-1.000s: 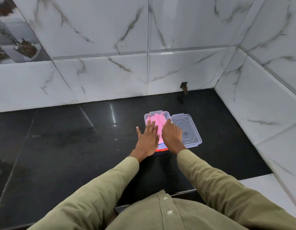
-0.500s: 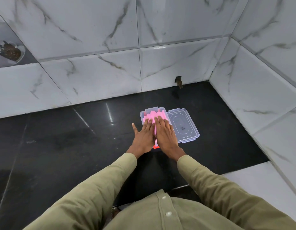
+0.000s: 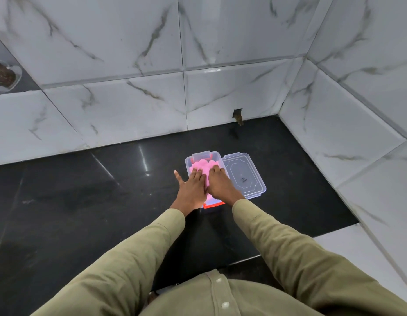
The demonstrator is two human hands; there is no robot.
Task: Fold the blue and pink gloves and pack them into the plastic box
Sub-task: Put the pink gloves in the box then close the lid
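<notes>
Two bare hands lie flat, fingers extended, side by side at the centre of the frame: the left hand (image 3: 191,190) and the right hand (image 3: 221,187) press palms-down on the folded pink glove (image 3: 203,166), gripping nothing. That glove sits inside the clear rectangular plastic box (image 3: 188,164) on the glossy black countertop (image 3: 84,201). Just right of the box, touching it, lies the transparent flat lid (image 3: 245,176); no blue glove can be made out.

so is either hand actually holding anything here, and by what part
Nothing is gripped. The left hand and right hand lie flat, palms down, pressing the top of the pink gloves into the plastic box.
</notes>
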